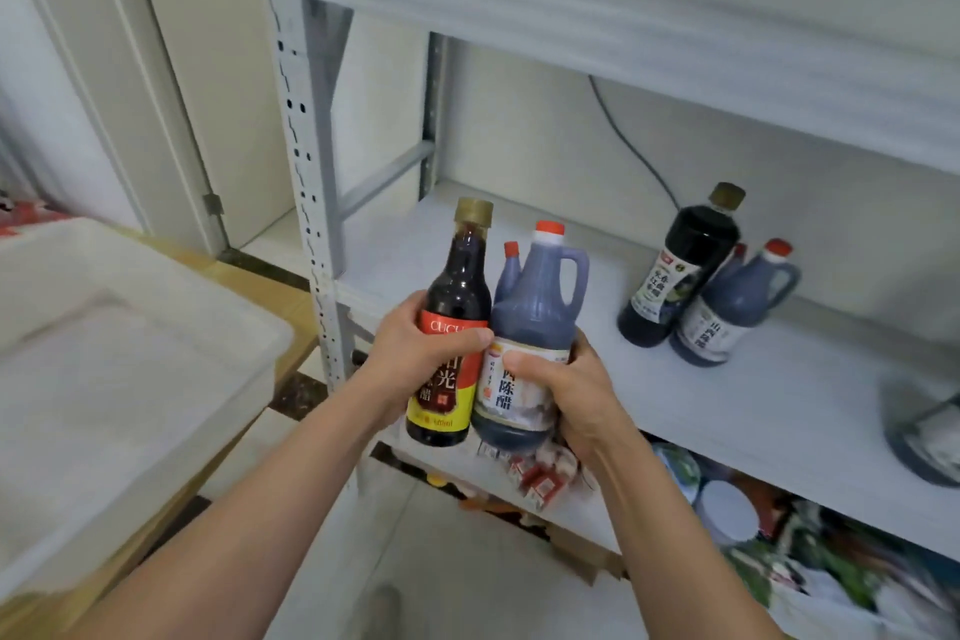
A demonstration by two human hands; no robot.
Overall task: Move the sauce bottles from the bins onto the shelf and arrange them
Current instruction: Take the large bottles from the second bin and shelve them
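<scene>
**Grip state.** Each hand carries one bottle, upright and side by side, just in front of the front edge of the shelf board (810, 411), near its left end.
- The left hand (410, 359) wraps fingers and thumb round the labelled waist of the slim bottle (460, 296).
- The right hand (571, 395) closes round the lower body of the handled jug (535, 317), with the thumb across the label.

Both grips sit low on the body. This probably keeps the necks free and lets each base meet the board first.

**Materials and shapes.**
- Slim bottle: round, glossy, dark contents, gold cap, red-and-yellow label. Glass or plastic cannot be determined.
- Handled jug: bluish translucent plastic, moulded loop handle, red screw cap.
- A second small red cap (511, 250) shows just behind the jug. What it belongs to is unclear.

**Already shelved.** A tall dark bottle (680, 270) and a second jug (737, 312) stand touching, towards the rear of the board.

**Source.** The white bin (156, 307), smooth plastic with a rounded rim, sits to the left of the shelf post.
</scene>
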